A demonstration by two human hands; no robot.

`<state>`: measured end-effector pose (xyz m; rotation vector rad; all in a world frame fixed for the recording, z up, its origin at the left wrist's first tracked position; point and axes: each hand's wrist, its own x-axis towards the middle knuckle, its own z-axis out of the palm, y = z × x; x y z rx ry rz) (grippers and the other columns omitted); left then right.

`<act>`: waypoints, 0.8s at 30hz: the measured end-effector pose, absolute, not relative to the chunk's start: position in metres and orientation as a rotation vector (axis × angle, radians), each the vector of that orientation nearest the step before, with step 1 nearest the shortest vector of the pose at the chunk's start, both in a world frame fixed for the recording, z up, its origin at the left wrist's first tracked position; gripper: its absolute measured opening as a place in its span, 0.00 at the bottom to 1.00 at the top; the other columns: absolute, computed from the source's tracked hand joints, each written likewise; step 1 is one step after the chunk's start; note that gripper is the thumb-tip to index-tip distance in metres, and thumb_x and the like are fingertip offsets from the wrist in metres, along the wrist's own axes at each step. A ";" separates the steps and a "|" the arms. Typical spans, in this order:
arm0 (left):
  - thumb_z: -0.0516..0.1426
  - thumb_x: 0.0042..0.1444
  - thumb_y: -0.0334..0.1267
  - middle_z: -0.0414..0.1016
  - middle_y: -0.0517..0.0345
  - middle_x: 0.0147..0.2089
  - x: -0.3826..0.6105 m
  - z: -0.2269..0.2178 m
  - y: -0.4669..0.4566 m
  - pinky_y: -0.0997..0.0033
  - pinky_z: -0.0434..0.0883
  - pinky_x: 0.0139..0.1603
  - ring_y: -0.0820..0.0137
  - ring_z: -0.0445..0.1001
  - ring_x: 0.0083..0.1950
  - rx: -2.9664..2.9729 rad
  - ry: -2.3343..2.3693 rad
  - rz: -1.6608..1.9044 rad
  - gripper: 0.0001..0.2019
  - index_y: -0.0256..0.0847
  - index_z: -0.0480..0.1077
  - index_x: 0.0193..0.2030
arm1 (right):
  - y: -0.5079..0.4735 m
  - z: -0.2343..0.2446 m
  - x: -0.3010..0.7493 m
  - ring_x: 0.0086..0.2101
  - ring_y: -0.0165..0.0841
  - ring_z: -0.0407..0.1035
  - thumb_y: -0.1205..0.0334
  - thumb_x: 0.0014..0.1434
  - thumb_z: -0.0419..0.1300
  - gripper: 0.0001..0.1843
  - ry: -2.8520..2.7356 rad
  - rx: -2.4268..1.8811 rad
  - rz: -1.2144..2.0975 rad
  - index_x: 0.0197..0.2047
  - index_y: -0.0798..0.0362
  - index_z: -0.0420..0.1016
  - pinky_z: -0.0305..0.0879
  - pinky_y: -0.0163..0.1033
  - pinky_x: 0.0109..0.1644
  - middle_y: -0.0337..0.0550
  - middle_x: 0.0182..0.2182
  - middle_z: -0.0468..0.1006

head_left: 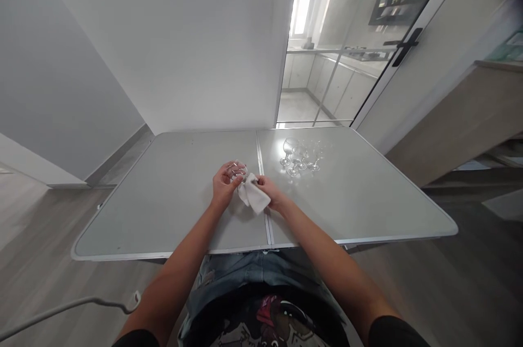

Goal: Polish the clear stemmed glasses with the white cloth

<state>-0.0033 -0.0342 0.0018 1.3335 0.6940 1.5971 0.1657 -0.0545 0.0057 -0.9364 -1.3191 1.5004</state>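
Note:
My left hand (223,183) is closed around a clear wine glass (237,170), held just above the middle of the grey folding table (163,211). My right hand (273,192) pinches a white cloth (254,194) and presses it against the glass. Both hands meet over the table's centre seam. Farther back on the right half stand several more clear wine glasses (300,155), upright and close together.
A white wall stands behind the table. At the back right a glass door (368,36) with a black handle opens onto a kitchen. A wooden counter (461,113) sits to the right. A white cable (61,309) lies on the floor at lower left.

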 end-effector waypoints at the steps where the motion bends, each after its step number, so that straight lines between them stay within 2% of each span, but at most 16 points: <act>1: 0.73 0.47 0.44 0.81 0.44 0.51 -0.003 0.002 -0.034 0.55 0.76 0.55 0.59 0.82 0.48 1.358 0.699 1.596 0.29 0.40 0.72 0.54 | -0.056 0.006 0.167 0.28 0.33 0.66 0.47 0.51 0.68 0.18 -1.447 -0.993 1.328 0.34 0.54 0.77 0.59 0.37 0.34 0.40 0.26 0.75; 4: 0.74 0.45 0.42 0.80 0.45 0.52 -0.003 0.001 -0.033 0.54 0.75 0.56 0.61 0.81 0.48 1.405 0.693 1.604 0.30 0.41 0.71 0.54 | -0.059 0.008 0.168 0.36 0.38 0.69 0.56 0.56 0.62 0.10 -1.724 -1.151 0.693 0.40 0.52 0.78 0.61 0.40 0.43 0.45 0.34 0.78; 6: 0.74 0.45 0.41 0.80 0.45 0.52 -0.003 0.001 -0.033 0.54 0.75 0.57 0.61 0.81 0.49 1.385 0.684 1.620 0.30 0.42 0.71 0.54 | -0.059 0.008 0.167 0.39 0.39 0.70 0.58 0.58 0.60 0.09 -1.762 -1.172 0.563 0.40 0.52 0.78 0.61 0.41 0.46 0.47 0.36 0.79; 9: 0.73 0.46 0.41 0.80 0.45 0.52 -0.004 0.001 -0.033 0.54 0.75 0.56 0.59 0.81 0.50 1.327 0.700 1.616 0.29 0.41 0.72 0.55 | -0.057 0.007 0.165 0.33 0.35 0.68 0.52 0.59 0.61 0.12 -1.677 -1.071 0.904 0.36 0.52 0.77 0.61 0.38 0.40 0.41 0.30 0.77; 13: 0.72 0.48 0.42 0.81 0.43 0.51 -0.005 0.001 -0.033 0.53 0.75 0.56 0.56 0.80 0.53 1.272 0.669 1.598 0.29 0.40 0.72 0.56 | -0.053 0.005 0.163 0.26 0.31 0.63 0.36 0.53 0.63 0.26 -1.296 -0.911 1.531 0.32 0.54 0.76 0.59 0.37 0.31 0.39 0.25 0.73; 15: 0.72 0.48 0.44 0.81 0.42 0.50 -0.005 0.002 -0.034 0.53 0.76 0.55 0.55 0.80 0.53 1.255 0.651 1.606 0.29 0.39 0.73 0.55 | -0.053 0.004 0.164 0.26 0.31 0.65 0.35 0.53 0.64 0.27 -1.272 -0.886 1.607 0.34 0.54 0.77 0.59 0.37 0.31 0.40 0.26 0.74; 17: 0.72 0.48 0.45 0.81 0.42 0.51 -0.005 0.003 -0.034 0.54 0.77 0.54 0.57 0.81 0.51 1.256 0.667 1.607 0.29 0.40 0.73 0.55 | -0.055 0.004 0.166 0.29 0.33 0.67 0.42 0.55 0.65 0.22 -1.442 -0.894 1.469 0.37 0.54 0.78 0.61 0.37 0.34 0.41 0.29 0.76; 19: 0.73 0.46 0.44 0.80 0.42 0.53 -0.005 0.005 -0.035 0.55 0.76 0.54 0.59 0.81 0.49 1.274 0.696 1.610 0.29 0.41 0.73 0.54 | -0.056 0.004 0.167 0.33 0.35 0.68 0.52 0.57 0.64 0.15 -1.651 -0.943 1.118 0.41 0.53 0.79 0.64 0.39 0.39 0.43 0.33 0.78; 22: 0.74 0.43 0.41 0.79 0.43 0.54 -0.006 0.008 -0.035 0.55 0.75 0.56 0.62 0.81 0.48 1.280 0.708 1.631 0.30 0.43 0.73 0.54 | -0.057 0.003 0.167 0.41 0.41 0.69 0.61 0.58 0.59 0.15 -1.791 -1.008 0.610 0.48 0.53 0.78 0.64 0.45 0.49 0.49 0.41 0.80; 24: 0.74 0.44 0.41 0.79 0.44 0.54 -0.005 0.008 -0.036 0.55 0.75 0.57 0.62 0.81 0.49 1.262 0.717 1.637 0.30 0.43 0.73 0.54 | -0.057 0.001 0.166 0.42 0.41 0.69 0.62 0.60 0.56 0.15 -1.801 -1.009 0.551 0.48 0.53 0.77 0.64 0.45 0.50 0.50 0.41 0.79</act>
